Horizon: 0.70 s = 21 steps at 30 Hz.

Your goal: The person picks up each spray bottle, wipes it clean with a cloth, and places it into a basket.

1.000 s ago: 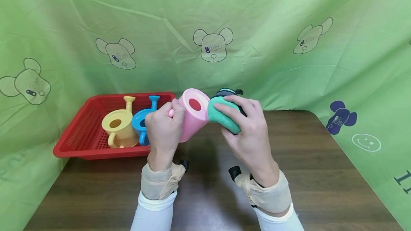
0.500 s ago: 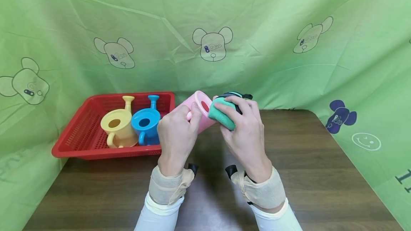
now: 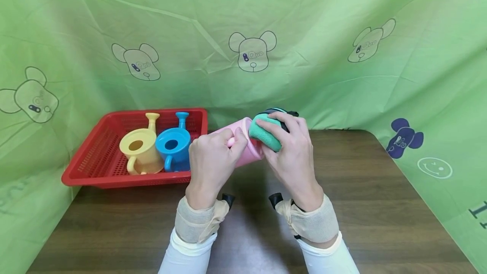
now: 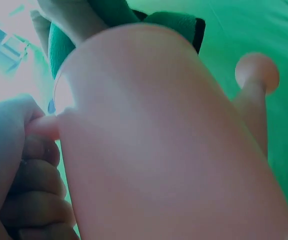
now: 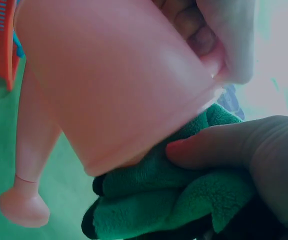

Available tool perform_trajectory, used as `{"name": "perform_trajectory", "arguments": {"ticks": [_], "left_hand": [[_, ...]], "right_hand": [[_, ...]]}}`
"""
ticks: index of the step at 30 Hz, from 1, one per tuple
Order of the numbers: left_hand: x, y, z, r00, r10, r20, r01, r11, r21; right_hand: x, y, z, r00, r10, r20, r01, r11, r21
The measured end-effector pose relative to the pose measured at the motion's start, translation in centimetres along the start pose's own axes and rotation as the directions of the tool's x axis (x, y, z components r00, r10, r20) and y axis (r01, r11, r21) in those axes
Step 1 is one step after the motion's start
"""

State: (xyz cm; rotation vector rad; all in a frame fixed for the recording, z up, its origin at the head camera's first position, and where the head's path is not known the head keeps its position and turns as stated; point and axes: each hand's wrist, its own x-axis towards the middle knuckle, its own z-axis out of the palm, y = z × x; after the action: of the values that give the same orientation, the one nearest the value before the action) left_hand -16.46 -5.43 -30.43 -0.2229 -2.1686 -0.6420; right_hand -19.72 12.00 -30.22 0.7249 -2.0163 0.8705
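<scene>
My left hand [image 3: 212, 162] grips the handle of a pink toy watering can [image 3: 249, 154], fingers curled round it. Held above the table, the can lies tilted with its open top facing right. My right hand [image 3: 292, 153] holds a bunched, fleecy green cloth [image 3: 267, 133] with dark trim, the thumb pressing on it. The cloth sits against the can's rim; how far it reaches inside is hidden. In the left wrist view the can's wall [image 4: 149, 140] fills the middle, its spout [image 4: 254, 107] to the right. The right wrist view shows the cloth folds [image 5: 144, 202] under the rim.
A red perforated basket [image 3: 91, 151] stands left on the brown wooden table [image 3: 361, 206]. Inside it are a yellow watering can [image 3: 146, 155] and a blue watering can [image 3: 176, 145], both upright. A green printed curtain [image 3: 304, 79] hangs behind and at both sides.
My left hand has carried the pink can right and tipped its opening further toward the cloth. My right hand has shifted slightly, bringing the cloth over the rim.
</scene>
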Motion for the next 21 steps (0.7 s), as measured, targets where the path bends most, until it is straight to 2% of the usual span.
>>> {"name": "perform_trajectory", "arguments": {"ticks": [7,10,15,21], "left_hand": [[0.2,-0.4,-0.5,0.997,0.031,0.066,-0.029,0.999,-0.043],[0.3,-0.5,-0.8,0.995,0.056,0.076,-0.052,0.997,-0.056],[0.4,-0.9,-1.2,0.996,0.090,0.027,-0.087,0.992,-0.090],[0.5,-1.2,-1.3,0.998,0.062,-0.020,-0.064,0.990,-0.123]], "right_hand": [[0.1,0.8,-0.2,1.000,0.029,0.002,-0.029,0.999,0.028],[0.2,1.2,-0.4,0.999,0.046,0.016,-0.046,0.999,0.026],[0.2,1.7,-0.8,0.996,0.058,0.063,-0.059,0.998,0.011],[0.2,1.8,-1.1,0.994,0.035,0.101,-0.035,0.999,-0.003]]}}
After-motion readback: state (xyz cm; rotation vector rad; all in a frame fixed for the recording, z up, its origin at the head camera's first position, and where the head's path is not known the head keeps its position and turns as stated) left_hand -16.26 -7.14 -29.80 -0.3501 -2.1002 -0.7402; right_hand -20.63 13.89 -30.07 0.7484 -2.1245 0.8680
